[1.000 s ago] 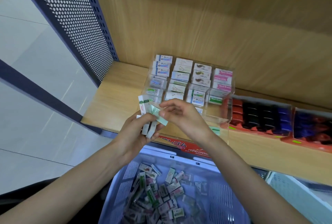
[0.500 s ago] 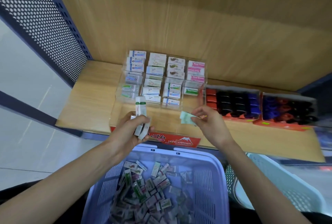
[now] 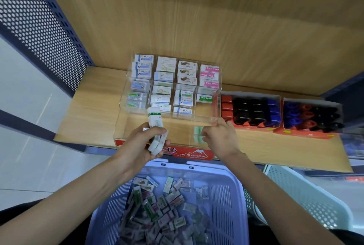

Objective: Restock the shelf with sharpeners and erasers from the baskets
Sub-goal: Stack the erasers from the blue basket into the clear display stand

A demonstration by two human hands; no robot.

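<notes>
We note: left hand (image 3: 137,146) grips bundle of erasers (image 3: 154,117); right hand (image 3: 220,138) curled beside green eraser (image 3: 198,130), hold unclear. We judge them light, firm, slippery sleeves; pinch long sides.

Boxed erasers (image 3: 186,79) line the clear acrylic tray (image 3: 177,130) on the wooden shelf (image 3: 94,111); red, black and blue sharpeners (image 3: 254,111) sit boxed beside it; the left hand (image 3: 137,144) grips white green-banded erasers (image 3: 155,120) upright; the right hand (image 3: 220,138) pinches a pale green eraser (image 3: 198,130); loose erasers (image 3: 163,205) heap the lavender plastic basket (image 3: 226,185).

Red label (image 3: 194,154) and pink erasers (image 3: 209,68) read "Hard Eraser".
</notes>
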